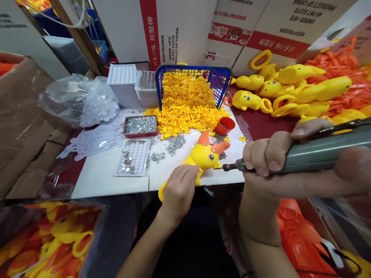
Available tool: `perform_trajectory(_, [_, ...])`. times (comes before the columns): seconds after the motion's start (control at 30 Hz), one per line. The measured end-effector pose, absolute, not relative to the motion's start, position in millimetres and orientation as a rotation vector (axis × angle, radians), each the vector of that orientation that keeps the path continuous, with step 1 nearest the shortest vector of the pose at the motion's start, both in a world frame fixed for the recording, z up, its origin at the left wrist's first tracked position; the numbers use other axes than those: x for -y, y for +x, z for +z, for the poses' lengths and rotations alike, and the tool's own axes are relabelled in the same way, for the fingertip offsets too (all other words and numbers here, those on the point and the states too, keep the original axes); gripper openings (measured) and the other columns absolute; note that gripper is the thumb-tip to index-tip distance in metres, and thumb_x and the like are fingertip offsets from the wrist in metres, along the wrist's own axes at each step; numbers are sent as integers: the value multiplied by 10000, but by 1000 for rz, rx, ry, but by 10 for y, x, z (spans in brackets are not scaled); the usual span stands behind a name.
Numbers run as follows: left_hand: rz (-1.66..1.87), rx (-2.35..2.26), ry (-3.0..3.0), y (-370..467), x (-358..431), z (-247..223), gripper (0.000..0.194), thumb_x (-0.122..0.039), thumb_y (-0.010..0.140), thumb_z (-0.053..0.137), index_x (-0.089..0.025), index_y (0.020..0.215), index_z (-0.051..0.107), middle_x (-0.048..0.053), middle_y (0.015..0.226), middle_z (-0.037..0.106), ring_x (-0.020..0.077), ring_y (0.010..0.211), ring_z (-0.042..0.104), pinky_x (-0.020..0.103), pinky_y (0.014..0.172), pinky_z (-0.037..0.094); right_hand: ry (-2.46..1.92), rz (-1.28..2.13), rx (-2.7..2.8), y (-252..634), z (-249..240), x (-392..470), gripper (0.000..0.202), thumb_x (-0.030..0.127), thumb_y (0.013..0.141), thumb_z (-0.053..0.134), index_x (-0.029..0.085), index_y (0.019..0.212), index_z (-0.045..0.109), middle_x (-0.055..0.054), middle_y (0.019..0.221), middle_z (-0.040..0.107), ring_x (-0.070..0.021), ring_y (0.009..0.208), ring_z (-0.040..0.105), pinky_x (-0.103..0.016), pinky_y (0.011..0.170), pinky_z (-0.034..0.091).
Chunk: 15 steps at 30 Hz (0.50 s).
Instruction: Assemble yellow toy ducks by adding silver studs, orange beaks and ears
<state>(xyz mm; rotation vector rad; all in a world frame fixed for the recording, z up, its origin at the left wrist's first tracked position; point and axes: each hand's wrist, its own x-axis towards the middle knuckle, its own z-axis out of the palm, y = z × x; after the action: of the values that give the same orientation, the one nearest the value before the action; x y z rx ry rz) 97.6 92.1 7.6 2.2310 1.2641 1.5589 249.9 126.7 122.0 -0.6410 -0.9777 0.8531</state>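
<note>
assembly workshop: power screwdriver, small metal pieces, blue basket, yellow parts, cartons.

A bright yellow plastic toy animal wears pointed orange ears; I see a grey-green cylindrical screwdriver, a blue lattice-walled plastic basket, and a white cardboard carton striped in red.

Twelve to one o'clock: printed cartons with red bands, standing wall-like behind the worktable. Ten o'clock: wooden post, slanted in view; white cable across it. Nine o'clock: brown cardboard box. Worktable: maroon surface, white sheeting over centre, brightly lit.
</note>
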Motion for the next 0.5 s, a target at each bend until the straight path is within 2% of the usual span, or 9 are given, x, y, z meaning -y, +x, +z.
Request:
perform_trajectory(0.2, [1526,-1284,2211,886,-958,46,154,-31,889,665,-143,994,652,75,883,739,198,846,702,334,812,612,-644,853,933,2580,1150,-1329,284,512,708,715,244,750,630,90,361,393,-105,240,288,-259,260,296])
perform_trajectory(0.37, [1464,-1308,2241,825,-903,108,165,-48,904,650,-175,1009,647,63,900,734,205,892,699,350,847,604,-669,863,904,2629,1157,-1309,224,445,738,698,232,757,630,75,383,402,-107,260,319,-259,271,297])
perform_trajectory(0.5, [1327,-1362,2363,885,-793,154,146,-107,898,681,-162,1032,664,109,977,734,258,969,673,428,888,597,-674,870,914,2654,1159,-1278,244,470,746,705,240,773,629,71,401,424,-117,270,343,-278,289,342])
